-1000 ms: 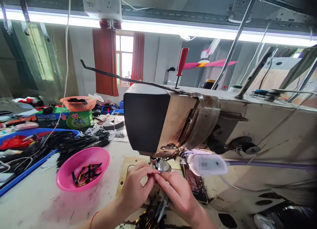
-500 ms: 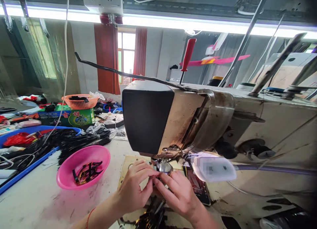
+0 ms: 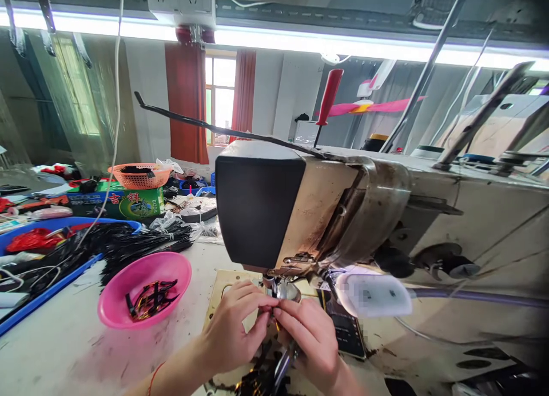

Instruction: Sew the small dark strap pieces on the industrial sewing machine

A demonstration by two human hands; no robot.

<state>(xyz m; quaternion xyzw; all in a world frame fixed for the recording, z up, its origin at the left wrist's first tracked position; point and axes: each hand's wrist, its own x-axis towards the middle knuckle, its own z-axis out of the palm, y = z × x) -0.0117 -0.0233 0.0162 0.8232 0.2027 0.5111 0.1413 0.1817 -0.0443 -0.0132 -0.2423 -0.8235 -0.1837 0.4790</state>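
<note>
Small dark piece pinched under the sewing machine's needle

Both hands meet at the front edge of the table, just below the presser foot (image 3: 286, 290) of the sewing machine (image 3: 343, 213). The left hand (image 3: 234, 327) and right hand (image 3: 311, 342) are closed, fingertips pinching a small dark strip (image 3: 271, 311), mostly hidden. It looks light, thin and limp, so best gripped near its ends. A pink bowl (image 3: 118, 304) sits left

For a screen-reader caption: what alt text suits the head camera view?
Left hand and right hand pinch a small piece, too small to identify, under the presser foot of an industrial sewing machine. A pink bowl of dark pieces sits to the left.
</note>
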